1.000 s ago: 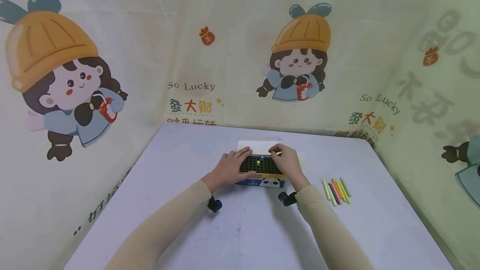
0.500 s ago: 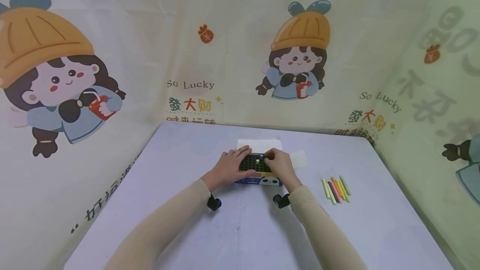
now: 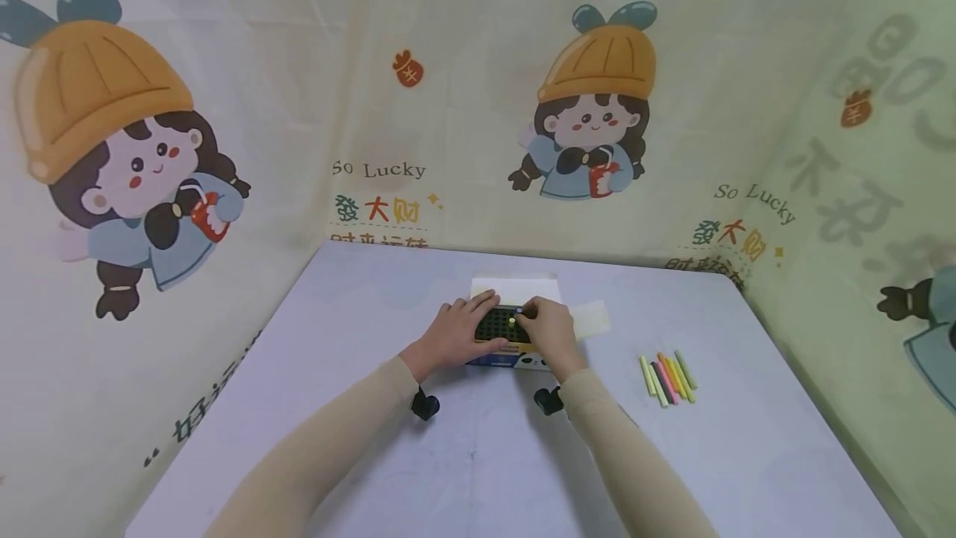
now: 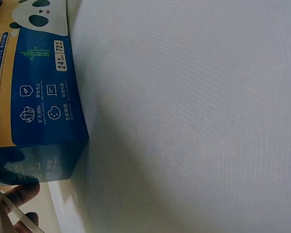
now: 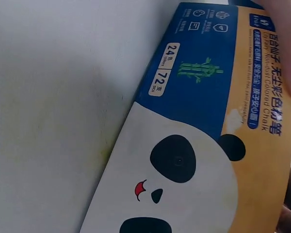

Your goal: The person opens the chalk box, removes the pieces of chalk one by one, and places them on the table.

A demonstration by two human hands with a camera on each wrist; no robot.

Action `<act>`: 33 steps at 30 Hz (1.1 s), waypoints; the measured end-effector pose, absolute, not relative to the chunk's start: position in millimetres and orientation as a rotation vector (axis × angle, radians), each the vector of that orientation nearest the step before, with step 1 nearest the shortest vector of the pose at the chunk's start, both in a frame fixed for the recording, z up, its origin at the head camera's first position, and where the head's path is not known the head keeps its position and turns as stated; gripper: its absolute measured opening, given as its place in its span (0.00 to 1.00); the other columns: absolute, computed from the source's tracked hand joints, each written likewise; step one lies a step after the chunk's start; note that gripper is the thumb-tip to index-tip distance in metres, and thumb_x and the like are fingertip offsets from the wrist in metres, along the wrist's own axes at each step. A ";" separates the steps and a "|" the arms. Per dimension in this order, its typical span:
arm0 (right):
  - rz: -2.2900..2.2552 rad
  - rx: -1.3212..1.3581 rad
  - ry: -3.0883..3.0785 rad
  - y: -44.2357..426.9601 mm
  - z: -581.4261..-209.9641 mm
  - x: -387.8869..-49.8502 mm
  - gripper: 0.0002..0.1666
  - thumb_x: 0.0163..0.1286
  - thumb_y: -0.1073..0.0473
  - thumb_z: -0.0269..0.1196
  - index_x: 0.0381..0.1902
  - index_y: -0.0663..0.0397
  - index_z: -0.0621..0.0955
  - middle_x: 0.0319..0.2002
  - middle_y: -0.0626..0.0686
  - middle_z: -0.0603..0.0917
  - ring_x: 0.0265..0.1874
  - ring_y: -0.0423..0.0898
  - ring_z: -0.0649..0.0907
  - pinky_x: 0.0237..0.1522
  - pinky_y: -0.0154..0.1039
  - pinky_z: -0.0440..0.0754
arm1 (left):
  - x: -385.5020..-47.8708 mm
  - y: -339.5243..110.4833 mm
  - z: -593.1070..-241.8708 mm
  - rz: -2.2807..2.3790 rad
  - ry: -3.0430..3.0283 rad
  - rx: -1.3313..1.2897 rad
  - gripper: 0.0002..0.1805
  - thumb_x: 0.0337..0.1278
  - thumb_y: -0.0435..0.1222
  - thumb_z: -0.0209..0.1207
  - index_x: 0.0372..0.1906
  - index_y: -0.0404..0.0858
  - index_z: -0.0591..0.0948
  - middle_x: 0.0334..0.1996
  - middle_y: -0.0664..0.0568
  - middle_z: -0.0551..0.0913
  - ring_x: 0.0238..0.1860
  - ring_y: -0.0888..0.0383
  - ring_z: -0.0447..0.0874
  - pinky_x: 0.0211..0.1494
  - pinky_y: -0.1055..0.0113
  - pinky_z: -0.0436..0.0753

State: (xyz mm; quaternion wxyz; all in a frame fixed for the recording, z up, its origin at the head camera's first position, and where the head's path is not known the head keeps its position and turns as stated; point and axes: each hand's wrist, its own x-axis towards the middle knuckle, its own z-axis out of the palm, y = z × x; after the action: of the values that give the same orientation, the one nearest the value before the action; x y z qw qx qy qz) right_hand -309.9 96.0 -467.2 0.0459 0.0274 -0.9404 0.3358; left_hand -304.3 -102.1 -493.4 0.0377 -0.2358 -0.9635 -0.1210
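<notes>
A coloured-chalk box (image 5: 194, 63) with a panda face lies on the table, its black grid of holes (image 3: 489, 326) facing up. A yellow chalk stick (image 3: 512, 323) and a blue chalk stick (image 3: 519, 310) poke out of the grid. My left hand (image 3: 456, 335) grips the box's left end, thumb along the front edge and fingers towards the back. Over the right part of the grid is my right hand (image 3: 551, 329), its bent fingertips right beside the blue chalk. Whether they pinch it cannot be told. In the left wrist view, fingertips (image 4: 23, 195) show beyond the box's end.
Several chalk sticks (image 3: 667, 379) in green, black, pink, orange and yellow lie side by side on the white table (image 3: 418, 471), right of the box. The box's white lid flap (image 3: 515, 287) stands open behind, and a pale side flap (image 3: 592, 319) sticks out right.
My right hand has moved left over the grid, from the box's back right towards the blue chalk. The left hand has stayed on the box.
</notes>
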 end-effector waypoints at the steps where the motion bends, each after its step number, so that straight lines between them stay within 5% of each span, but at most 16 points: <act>1: 1.010 0.075 -2.867 95.8 -467.6 -310.3 0.11 0.71 0.54 0.70 0.44 0.55 0.88 0.43 0.54 0.91 0.44 0.51 0.89 0.48 0.49 0.85 | -304.2 -101.6 -492.7 -0.374 -2.960 -0.723 0.50 0.67 0.72 0.48 0.84 0.50 0.56 0.83 0.54 0.55 0.70 0.42 0.71 0.65 0.42 0.72; 24: 0.808 0.134 -2.837 94.8 -465.4 -306.7 0.10 0.77 0.51 0.63 0.45 0.50 0.85 0.43 0.54 0.91 0.36 0.51 0.89 0.39 0.51 0.85 | -308.5 -101.5 -496.7 -0.374 -2.945 -0.705 0.50 0.66 0.72 0.49 0.84 0.50 0.57 0.83 0.55 0.56 0.69 0.43 0.72 0.63 0.43 0.73; 33: 0.748 0.183 -2.818 97.8 -470.6 -304.0 0.10 0.80 0.51 0.59 0.48 0.50 0.81 0.35 0.55 0.91 0.21 0.46 0.81 0.24 0.42 0.75 | -307.7 -100.5 -501.2 -0.389 -2.935 -0.716 0.50 0.66 0.72 0.50 0.84 0.50 0.57 0.83 0.55 0.56 0.68 0.42 0.72 0.62 0.42 0.73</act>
State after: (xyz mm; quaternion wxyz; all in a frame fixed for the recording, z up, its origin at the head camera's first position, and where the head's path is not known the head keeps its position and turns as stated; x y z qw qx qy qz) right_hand -304.0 97.8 -470.6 0.1100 0.0624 -0.9587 0.2546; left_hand -307.7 -100.5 -501.2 0.0476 -0.2348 -0.9624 -0.1277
